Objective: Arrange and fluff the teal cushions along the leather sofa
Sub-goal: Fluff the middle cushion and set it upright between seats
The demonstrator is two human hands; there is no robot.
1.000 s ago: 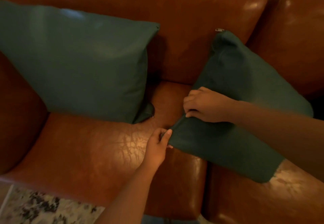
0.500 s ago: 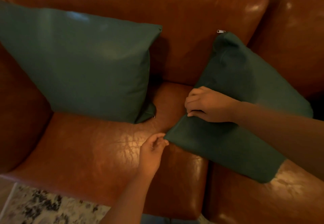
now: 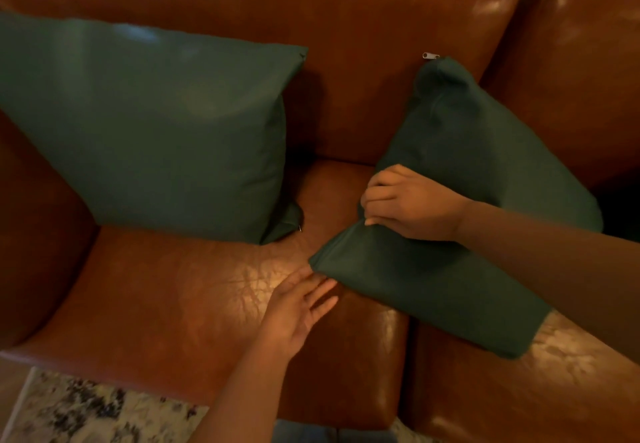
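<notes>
the right teal cushion [image 3: 478,179] lies at centre right of the frame, tilted, with its upper corner against the sofa backrest [image 3: 346,26] and its lower part across the seam between two seat cushions [image 3: 173,304]. its left edge is gripped by the right hand [image 3: 412,203], whose fingers are curled into the fabric. the left hand [image 3: 298,307] is placed just below the cushion's lower left corner, fingers straight and spread, holding nothing; the fingertips are at the corner. the step in hand is judged to be the repositioning and shaping of this cushion. the next move is judged to call for lifting it upright against the backrest. the left teal cushion [image 3: 156,130] is propped upright at upper left. no containers are seen. a zipper pull [image 3: 430,55] shows at the tilted cushion's top corner.
</notes>
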